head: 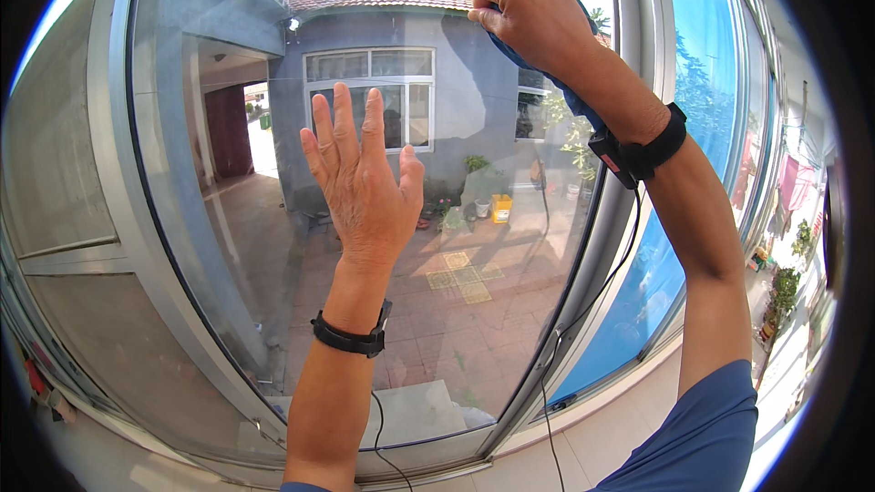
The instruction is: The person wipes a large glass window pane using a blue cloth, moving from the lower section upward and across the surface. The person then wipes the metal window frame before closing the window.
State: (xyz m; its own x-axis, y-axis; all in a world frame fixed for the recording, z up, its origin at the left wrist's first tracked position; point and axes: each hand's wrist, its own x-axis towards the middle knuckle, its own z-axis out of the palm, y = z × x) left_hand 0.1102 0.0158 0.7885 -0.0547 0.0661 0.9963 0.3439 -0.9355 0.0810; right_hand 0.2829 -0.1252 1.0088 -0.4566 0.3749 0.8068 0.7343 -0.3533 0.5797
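Observation:
A large glass pane (437, 232) in a metal frame stands before me. My left hand (369, 178) is raised at the middle of the pane, fingers spread, with nothing in it; whether the palm touches the glass I cannot tell. High up by the pane's right side, my right hand (530, 14) grips a dark blue cloth (580, 101), which hangs down behind the hand and forearm. Most of the cloth is hidden. Both wrists wear black straps, with thin cables hanging below.
Right of the pane are the metal frame post (646, 48) and a blue-covered panel (704, 82). A screened panel (58, 130) stands at left. Tiled floor (615, 434) lies below. Through the glass show a paved courtyard, a yellow container (501, 209) and a house wall.

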